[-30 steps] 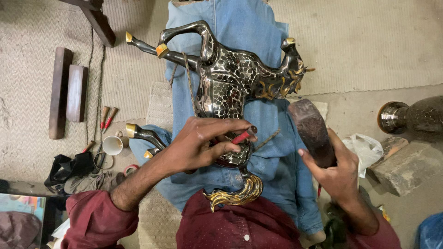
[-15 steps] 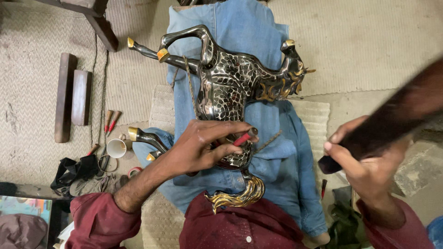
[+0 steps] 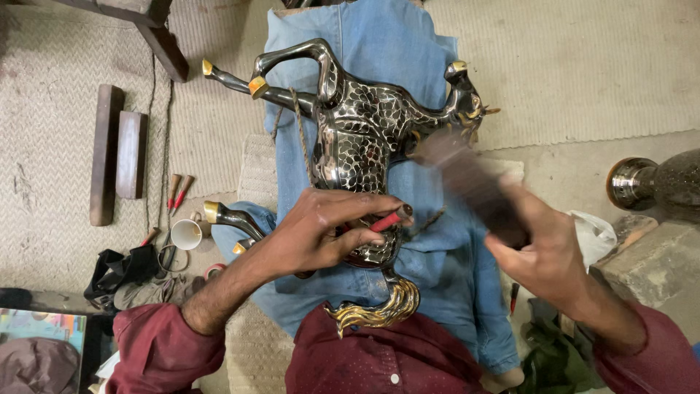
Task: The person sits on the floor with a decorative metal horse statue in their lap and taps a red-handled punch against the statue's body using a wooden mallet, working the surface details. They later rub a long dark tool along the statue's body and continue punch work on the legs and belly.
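**Horse figure across the lap, punch and mallet upon it**

The left hand [image 3: 321,233] pinches a slim red-handled metal punch [image 3: 388,219], its tip hidden against the flank of the black, silver-patterned metal horse figure [image 3: 357,138]. That figure lies on its side over blue denim trousers [image 3: 437,277], legs toward nine o'clock, gold tail [image 3: 379,312] at six o'clock. The right hand [image 3: 547,255] is clenched around a dark wooden mallet [image 3: 467,179], blurred, its head over the horse's shoulder. At three o'clock a dark metal vase [image 3: 652,182] is cut off by the edge. At nine o'clock sit a white cup [image 3: 186,234] and two wooden blocks [image 3: 117,157].
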